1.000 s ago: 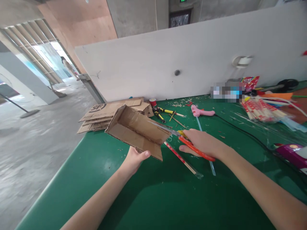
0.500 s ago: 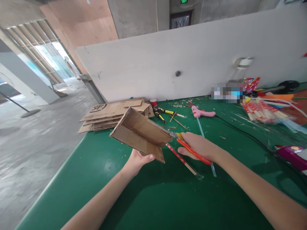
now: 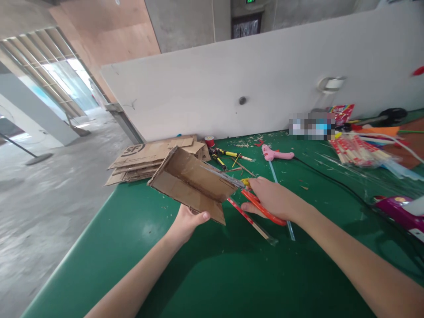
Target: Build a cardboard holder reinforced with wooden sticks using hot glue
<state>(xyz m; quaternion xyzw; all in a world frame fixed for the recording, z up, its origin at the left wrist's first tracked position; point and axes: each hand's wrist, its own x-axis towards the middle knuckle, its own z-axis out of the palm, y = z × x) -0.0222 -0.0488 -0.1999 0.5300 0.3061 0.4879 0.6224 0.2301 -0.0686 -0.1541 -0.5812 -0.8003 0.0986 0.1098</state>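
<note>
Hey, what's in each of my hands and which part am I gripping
Your left hand grips the folded cardboard piece by its near lower edge; your right hand holds the scissors by their orange and yellow handles.

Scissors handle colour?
Handles orange-red and yellow, partly hidden by right hand; best in head view.

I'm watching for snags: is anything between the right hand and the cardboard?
Only the scissors, held by the right hand, a blade reaching over the cardboard. Nothing else visible stands between them; the wrapped sticks lie below on the table.
</note>
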